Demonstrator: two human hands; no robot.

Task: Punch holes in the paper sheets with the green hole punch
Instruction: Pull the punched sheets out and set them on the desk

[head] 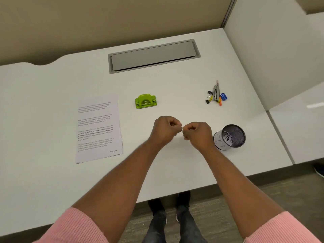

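Head view looks down on a white desk [52, 102] with 2 bare forearms reaching out from pink sleeves [77, 225]. The left hand [164, 129] and the right hand [196, 134] hover side by side over the middle of the desk, each balled into a fist with its fingers [172, 124] curled tightly together and nothing visible inside either one. The knuckles of the 2 fists face each other, very close; whether they touch cannot be told. The green hole punch [145, 101] sits flat on the desk just beyond the left hand, apart from both hands and untouched. The paper sheets [99, 128] lie in a neat stack to the left of the punch and the hands, printed side up, with the word "E-mail" near the lower right corner, and they touch neither the punch nor a hand. Just beside the right hand stands a black mesh pen cup [229, 136], upright, with a white label round its side. Farther back on the right lies a small cluster of stationery [216, 95] including black binder clips and a blue piece. A grey cable hatch [153, 56] is set into the desk near its far edge. Below the near edge, dark shoes [168, 204] stand on the carpet.
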